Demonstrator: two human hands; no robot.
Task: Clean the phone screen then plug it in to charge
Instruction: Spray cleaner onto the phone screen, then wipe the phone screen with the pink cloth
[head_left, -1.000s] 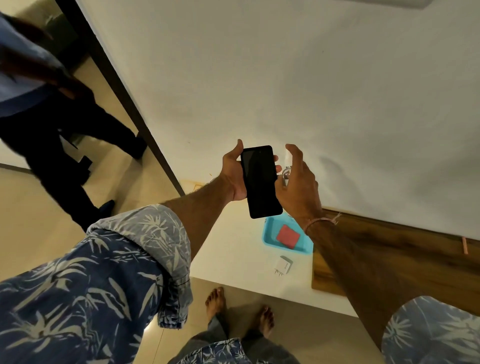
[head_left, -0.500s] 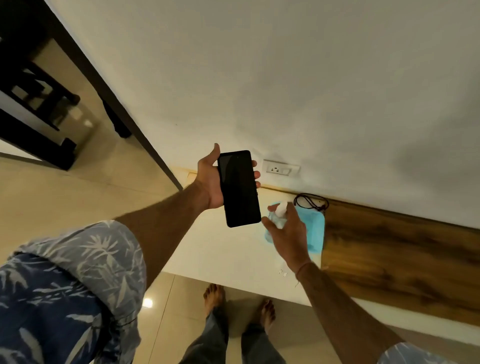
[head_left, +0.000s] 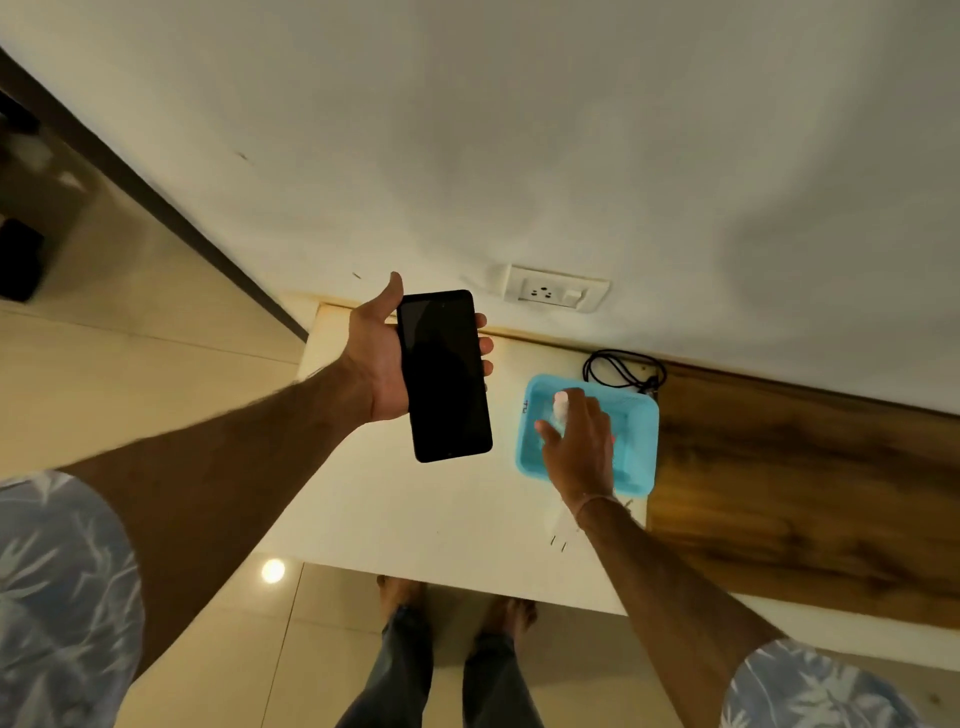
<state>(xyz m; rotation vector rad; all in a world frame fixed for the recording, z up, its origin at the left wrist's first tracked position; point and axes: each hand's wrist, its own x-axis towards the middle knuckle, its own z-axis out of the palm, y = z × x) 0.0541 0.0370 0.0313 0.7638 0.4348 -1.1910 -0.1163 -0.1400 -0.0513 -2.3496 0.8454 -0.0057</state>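
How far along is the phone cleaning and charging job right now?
Done: nothing can be confirmed; whether the screen is wet cannot be seen. In hand: the left hand holds the phone, screen dark and facing up, while the right hand has a small spray bottle over the blue tray. Left: wiping the screen, then charging; the black cable lies coiled on the counter and the wall socket is empty.

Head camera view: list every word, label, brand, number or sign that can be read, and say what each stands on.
No text can be read in this view.
Light blue plastic tray: a small dark mark on its left rim, too small and blurred to read.
Black smartphone in the left hand: screen dark, no text.
White wall socket plate: holes and a switch, no lettering visible.
Small spray bottle in the right hand: no label visible.
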